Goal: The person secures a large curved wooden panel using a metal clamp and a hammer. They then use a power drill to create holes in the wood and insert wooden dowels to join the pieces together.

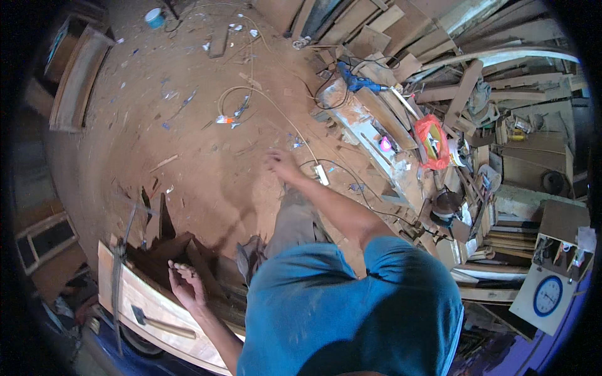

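Note:
My left hand [187, 287] hovers over the edge of a pale wooden panel [166, 306], its fingers loosely bent and apart, with nothing seen in them. Close by on that panel lies a hammer [164, 324] with a dark head and wooden handle. A long metal bar clamp [117, 276] crosses the panel's far left end. Reaching forward over the dirt floor, my right hand [281, 164] has its fingers stretched out, somewhat smeared, and no object shows in it. A white power strip [322, 175] with a pale cord lies to its right on the floor.
A low workbench [370, 135] at the right bears a blue power drill [359, 79] and a red plastic bag [433, 143]. Scrap boards [389, 31] are piled behind it. Cords [241, 91] loop across the floor. A blue-rimmed clock [547, 296] is at the lower right.

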`<state>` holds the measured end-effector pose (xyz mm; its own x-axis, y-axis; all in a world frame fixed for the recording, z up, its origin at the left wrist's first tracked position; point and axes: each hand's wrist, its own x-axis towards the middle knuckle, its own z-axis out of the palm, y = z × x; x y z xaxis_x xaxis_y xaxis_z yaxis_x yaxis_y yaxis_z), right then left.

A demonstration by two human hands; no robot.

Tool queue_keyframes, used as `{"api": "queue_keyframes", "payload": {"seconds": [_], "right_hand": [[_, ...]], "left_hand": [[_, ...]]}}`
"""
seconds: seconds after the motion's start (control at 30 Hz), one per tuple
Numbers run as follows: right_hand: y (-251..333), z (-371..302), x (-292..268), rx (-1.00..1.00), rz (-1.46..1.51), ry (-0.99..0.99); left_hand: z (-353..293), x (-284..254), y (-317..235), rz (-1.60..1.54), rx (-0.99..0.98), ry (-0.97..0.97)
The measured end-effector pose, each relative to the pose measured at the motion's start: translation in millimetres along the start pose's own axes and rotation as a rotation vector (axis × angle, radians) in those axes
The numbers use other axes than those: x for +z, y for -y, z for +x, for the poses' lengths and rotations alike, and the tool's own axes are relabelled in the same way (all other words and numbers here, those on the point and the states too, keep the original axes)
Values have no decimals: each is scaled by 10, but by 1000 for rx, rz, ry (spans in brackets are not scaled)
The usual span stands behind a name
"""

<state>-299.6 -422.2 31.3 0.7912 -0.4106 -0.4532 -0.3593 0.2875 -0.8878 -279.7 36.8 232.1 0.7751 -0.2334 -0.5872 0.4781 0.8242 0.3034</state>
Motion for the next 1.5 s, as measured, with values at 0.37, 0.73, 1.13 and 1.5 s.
{"api": "queue_keyframes", "payload": {"seconds": [0.37,0.73,1.13,1.5], "right_hand": [[-1117,1974,-3980,7,-907,-882],[-1270,2451,-4081,300,-833,-970],[-1144,2534,-4099,452,-892,-934],[542,1439,-2569,-124,223,-471]], "left_hand": [[752,1190,1587,529,-186,-270],[807,1404,1903,632,-203,-400],[752,1251,1898,639,-223,-413],[821,1606,2107,679,-237,-385]]}}
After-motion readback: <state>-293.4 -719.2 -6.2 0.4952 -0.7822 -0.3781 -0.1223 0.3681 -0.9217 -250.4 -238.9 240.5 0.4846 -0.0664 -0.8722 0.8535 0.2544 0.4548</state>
